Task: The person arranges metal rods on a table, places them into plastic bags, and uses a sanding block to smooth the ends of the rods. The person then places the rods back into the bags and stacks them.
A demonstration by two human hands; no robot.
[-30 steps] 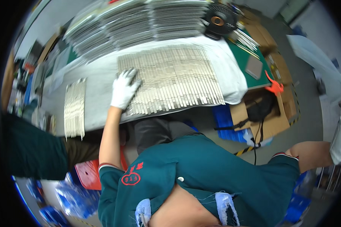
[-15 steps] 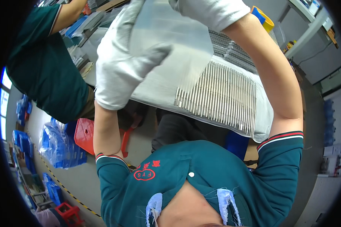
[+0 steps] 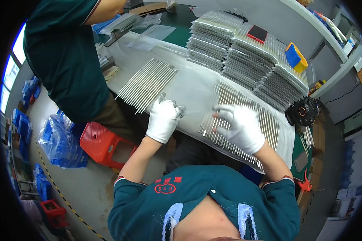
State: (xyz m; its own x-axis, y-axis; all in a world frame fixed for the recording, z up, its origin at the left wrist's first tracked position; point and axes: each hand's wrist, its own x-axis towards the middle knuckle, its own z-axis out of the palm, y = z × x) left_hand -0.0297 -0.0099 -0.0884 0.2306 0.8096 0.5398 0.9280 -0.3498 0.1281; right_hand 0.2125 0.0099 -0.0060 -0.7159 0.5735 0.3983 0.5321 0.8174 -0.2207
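A clear plastic sheet (image 3: 195, 94) lies on the white-covered table, its right edge overlapping a row of thin metal rods (image 3: 265, 120). At its near left edge, my gloved left hand (image 3: 164, 120) is closed, fingers curled and pinching the sheet's edge; the exact grip is partly hidden. My gloved right hand (image 3: 242, 127) hovers over the rods just right of the sheet, its thumb and fingers apart, with nothing visible between them. Beyond my left hand, a smaller group of metal rods (image 3: 149, 84) lies side by side.
Stacks of bubble-wrapped packs (image 3: 245, 56) stand at the back, bearing a red-edged phone (image 3: 257, 34) and yellow-blue tape rolls (image 3: 296, 57). A small black fan (image 3: 303, 111) is at the right. A co-worker (image 3: 64, 60) stands at left, near a red stool (image 3: 104, 144).
Both hands have come down from close to the camera toward the table. The plastic sheet, raised between them before, now lies low on the table. My right hand has opened off it.
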